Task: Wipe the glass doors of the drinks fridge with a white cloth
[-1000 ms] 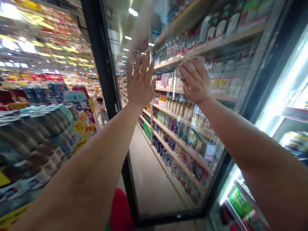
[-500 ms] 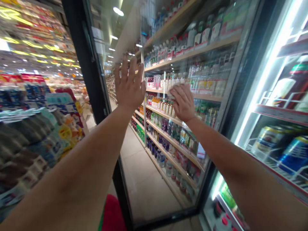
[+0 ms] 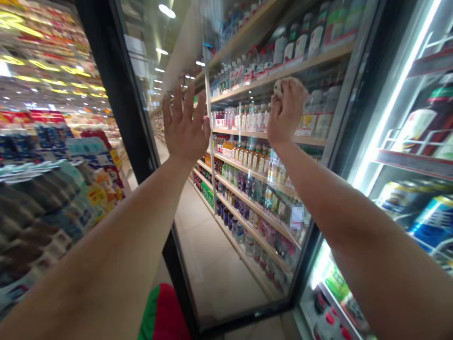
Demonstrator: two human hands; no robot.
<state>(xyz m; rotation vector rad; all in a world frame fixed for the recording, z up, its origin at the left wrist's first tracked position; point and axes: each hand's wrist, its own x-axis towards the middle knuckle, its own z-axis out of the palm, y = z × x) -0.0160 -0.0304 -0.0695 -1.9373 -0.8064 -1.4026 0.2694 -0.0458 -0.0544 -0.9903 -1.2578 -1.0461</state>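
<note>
A glass door [image 3: 219, 283] in a black frame stands swung out from a lit drinks fridge. My left hand [image 3: 186, 130] lies flat on the upper left part of the glass, fingers spread. My right hand [image 3: 287, 113] presses a pale, crumpled cloth [image 3: 297, 84] against the glass, higher up and to the right. The fingers curl over the cloth and hide most of it. Through the pane show shelves of bottles [image 3: 255, 158].
To the right is the fridge with shelves of cans [image 3: 433, 224] and bottles [image 3: 417, 130]. Packaged goods [image 3: 88, 189] are stacked on the left. A small white label [image 3: 296, 217] is low on the glass. Red and green fabric [image 3: 166, 311] shows below.
My right hand with the cloth has moved up and a little right across the glass. My left hand stays spread on the pane, shifted only slightly in view.
</note>
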